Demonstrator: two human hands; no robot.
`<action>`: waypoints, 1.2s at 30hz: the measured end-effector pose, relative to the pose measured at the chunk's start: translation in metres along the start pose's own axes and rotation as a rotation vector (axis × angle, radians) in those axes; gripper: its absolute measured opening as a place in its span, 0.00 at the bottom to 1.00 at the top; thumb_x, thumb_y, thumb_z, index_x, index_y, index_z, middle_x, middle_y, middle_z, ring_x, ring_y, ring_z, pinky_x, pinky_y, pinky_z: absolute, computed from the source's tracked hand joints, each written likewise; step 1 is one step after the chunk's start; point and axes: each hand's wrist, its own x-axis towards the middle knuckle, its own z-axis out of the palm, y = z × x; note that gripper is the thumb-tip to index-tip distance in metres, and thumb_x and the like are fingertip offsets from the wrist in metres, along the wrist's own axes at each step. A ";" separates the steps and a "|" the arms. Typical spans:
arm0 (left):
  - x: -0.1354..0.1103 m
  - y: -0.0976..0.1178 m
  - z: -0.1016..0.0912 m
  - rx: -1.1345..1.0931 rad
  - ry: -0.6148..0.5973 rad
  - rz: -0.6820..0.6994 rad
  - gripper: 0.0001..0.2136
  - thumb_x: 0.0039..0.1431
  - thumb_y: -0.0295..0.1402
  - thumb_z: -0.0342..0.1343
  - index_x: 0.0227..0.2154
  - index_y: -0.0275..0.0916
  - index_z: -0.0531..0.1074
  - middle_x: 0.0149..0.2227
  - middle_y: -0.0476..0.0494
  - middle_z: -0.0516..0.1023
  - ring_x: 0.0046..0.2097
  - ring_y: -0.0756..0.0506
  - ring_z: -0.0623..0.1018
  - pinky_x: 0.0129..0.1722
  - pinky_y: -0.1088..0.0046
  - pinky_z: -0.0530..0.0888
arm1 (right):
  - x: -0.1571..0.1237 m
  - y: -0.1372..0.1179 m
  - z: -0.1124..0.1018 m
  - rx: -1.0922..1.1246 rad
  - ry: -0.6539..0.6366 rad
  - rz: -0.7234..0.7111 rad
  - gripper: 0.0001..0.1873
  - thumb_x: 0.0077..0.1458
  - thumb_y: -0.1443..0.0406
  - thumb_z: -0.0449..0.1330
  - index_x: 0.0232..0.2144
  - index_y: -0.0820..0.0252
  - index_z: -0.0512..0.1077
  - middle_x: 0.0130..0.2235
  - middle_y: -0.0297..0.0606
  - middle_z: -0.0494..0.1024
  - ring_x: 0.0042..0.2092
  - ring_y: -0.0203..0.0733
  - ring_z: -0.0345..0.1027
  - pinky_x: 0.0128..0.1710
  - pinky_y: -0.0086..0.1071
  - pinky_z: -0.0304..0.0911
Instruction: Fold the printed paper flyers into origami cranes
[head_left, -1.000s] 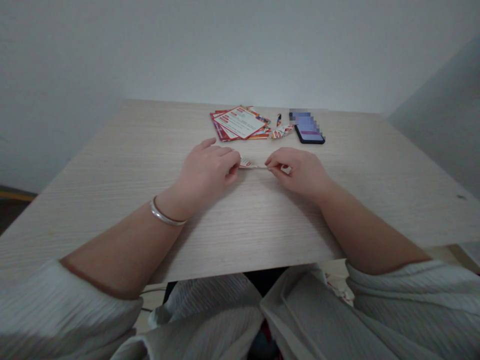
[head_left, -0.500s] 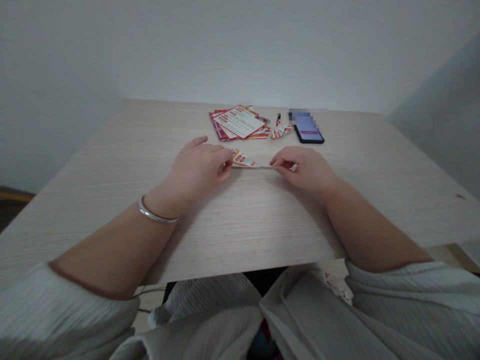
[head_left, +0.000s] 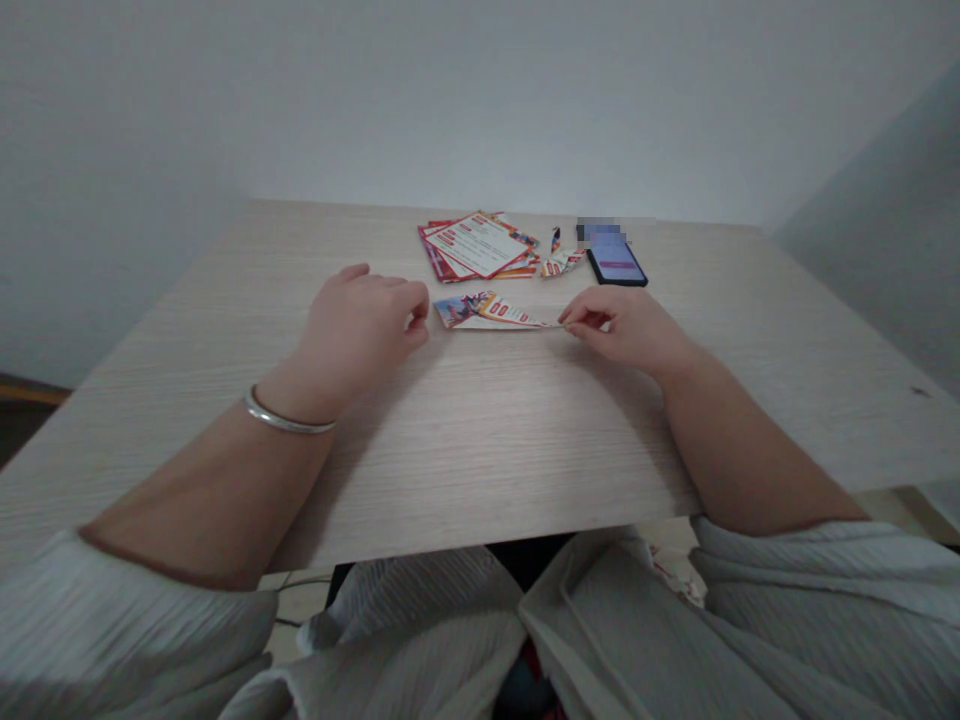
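Note:
A folded printed paper point(head_left: 491, 312) lies flat on the wooden table point(head_left: 480, 440) between my hands, long and pointed toward the right. My right hand point(head_left: 626, 325) pinches its right tip between thumb and forefinger. My left hand point(head_left: 360, 325) rests on the table just left of the paper with the fingers curled in; a small gap separates it from the paper's left end and nothing shows in it. A silver bangle point(head_left: 285, 420) sits on my left wrist.
A fanned stack of red and white printed sheets point(head_left: 476, 245) lies at the back of the table. Beside it are a small folded paper figure point(head_left: 562, 260) and a dark phone point(head_left: 615, 262) with its screen lit. A wall rises behind the table.
My hands have drawn apart. The left hand slid left and let go of the paper, and more of the paper now shows, lying opened out longer on the table.

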 end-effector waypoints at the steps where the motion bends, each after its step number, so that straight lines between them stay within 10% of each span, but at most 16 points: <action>1: 0.000 -0.001 0.000 -0.004 0.004 -0.027 0.13 0.63 0.33 0.48 0.34 0.38 0.79 0.35 0.37 0.84 0.40 0.39 0.82 0.50 0.60 0.72 | 0.000 0.002 0.001 0.023 -0.007 -0.003 0.06 0.58 0.66 0.61 0.32 0.57 0.79 0.38 0.40 0.85 0.38 0.42 0.76 0.39 0.35 0.67; 9: 0.001 0.008 0.015 -0.234 0.009 0.251 0.19 0.71 0.36 0.46 0.53 0.35 0.78 0.57 0.34 0.81 0.59 0.37 0.78 0.61 0.59 0.72 | 0.003 0.003 0.014 -0.039 -0.016 -0.046 0.08 0.60 0.66 0.62 0.38 0.55 0.82 0.41 0.40 0.85 0.44 0.45 0.78 0.45 0.38 0.69; 16: -0.004 0.015 0.019 -0.254 -0.071 0.279 0.23 0.70 0.39 0.50 0.65 0.41 0.71 0.73 0.29 0.62 0.72 0.30 0.66 0.69 0.32 0.57 | 0.006 -0.002 0.013 -0.213 0.130 0.100 0.05 0.57 0.66 0.65 0.35 0.56 0.82 0.40 0.39 0.83 0.41 0.45 0.75 0.43 0.37 0.68; 24: -0.001 0.018 0.020 -0.339 -0.171 0.348 0.26 0.74 0.46 0.45 0.67 0.39 0.69 0.68 0.30 0.69 0.67 0.31 0.72 0.67 0.41 0.64 | 0.007 -0.004 0.020 -0.292 0.189 0.032 0.14 0.58 0.70 0.58 0.42 0.58 0.83 0.49 0.45 0.84 0.52 0.54 0.75 0.57 0.48 0.68; 36: 0.000 0.018 0.017 -0.476 -0.110 0.157 0.14 0.65 0.33 0.52 0.47 0.33 0.76 0.49 0.34 0.78 0.50 0.38 0.78 0.55 0.59 0.77 | 0.011 -0.026 0.030 -0.199 -0.111 -0.190 0.21 0.63 0.63 0.61 0.56 0.62 0.79 0.55 0.48 0.84 0.55 0.55 0.74 0.59 0.48 0.66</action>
